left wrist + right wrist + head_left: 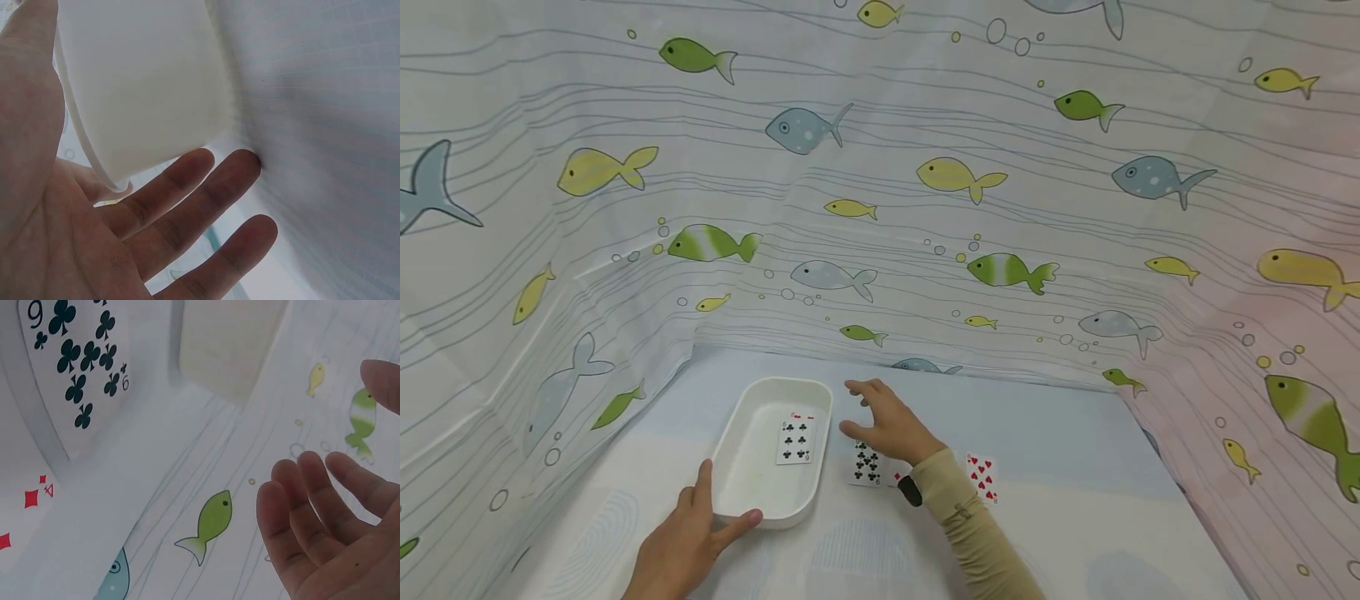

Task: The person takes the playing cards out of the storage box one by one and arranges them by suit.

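My left hand (681, 533) holds the near left corner of a white oblong tray (737, 433), thumb on the front rim and index finger along the left side. Its other fingers (231, 187) extend loosely beside the tray's outer wall. Inside the tray a six of clubs (794, 443) lies over a red card that shows only at its top edge. My right hand (891, 421) is held to the right of the tray, fingers spread and nothing between them. It partly covers a nine of clubs (867, 468) on the table.
Beside the nine of clubs lies a diamond card (19, 519), mostly hidden by the right arm in the head view. A heart card (982, 479) lies right of the sleeve. A fish-patterned sheet (925, 233) rises behind and beside the pale table surface (1060, 433).
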`<state>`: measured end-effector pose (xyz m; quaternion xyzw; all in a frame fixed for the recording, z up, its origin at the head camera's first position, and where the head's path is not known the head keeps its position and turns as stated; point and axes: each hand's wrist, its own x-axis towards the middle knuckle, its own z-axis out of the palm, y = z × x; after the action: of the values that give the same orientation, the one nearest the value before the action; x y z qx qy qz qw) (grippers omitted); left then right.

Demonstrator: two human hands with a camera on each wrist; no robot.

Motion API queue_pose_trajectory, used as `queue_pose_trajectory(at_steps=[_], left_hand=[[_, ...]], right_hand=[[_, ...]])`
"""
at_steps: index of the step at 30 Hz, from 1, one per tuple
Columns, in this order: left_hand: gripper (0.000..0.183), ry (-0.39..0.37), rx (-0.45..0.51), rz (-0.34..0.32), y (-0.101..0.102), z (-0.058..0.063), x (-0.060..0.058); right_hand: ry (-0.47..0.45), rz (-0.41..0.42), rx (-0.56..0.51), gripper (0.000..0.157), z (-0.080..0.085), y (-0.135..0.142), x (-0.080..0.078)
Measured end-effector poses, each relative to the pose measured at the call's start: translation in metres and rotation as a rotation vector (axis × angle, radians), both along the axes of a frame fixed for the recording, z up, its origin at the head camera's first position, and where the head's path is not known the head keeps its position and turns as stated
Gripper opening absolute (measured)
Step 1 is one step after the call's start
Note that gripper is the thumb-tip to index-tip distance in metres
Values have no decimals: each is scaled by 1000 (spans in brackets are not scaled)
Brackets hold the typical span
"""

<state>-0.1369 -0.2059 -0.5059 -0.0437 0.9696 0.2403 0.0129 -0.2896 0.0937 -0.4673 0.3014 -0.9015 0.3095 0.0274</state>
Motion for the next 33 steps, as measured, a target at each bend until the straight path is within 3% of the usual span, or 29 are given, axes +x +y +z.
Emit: queue_pose_trajectory(at_steps=[11, 18, 33], left_hand=[[125, -7, -10, 3, 0, -1, -1], [126, -18, -15, 7, 0, 0, -4], [126, -15, 2, 7, 0, 1, -3]], right_hand=[[-30, 17, 48, 67, 2, -31, -1], [-6, 56, 3, 65, 8, -51, -11], [-103, 52, 4, 62, 3, -84, -30]])
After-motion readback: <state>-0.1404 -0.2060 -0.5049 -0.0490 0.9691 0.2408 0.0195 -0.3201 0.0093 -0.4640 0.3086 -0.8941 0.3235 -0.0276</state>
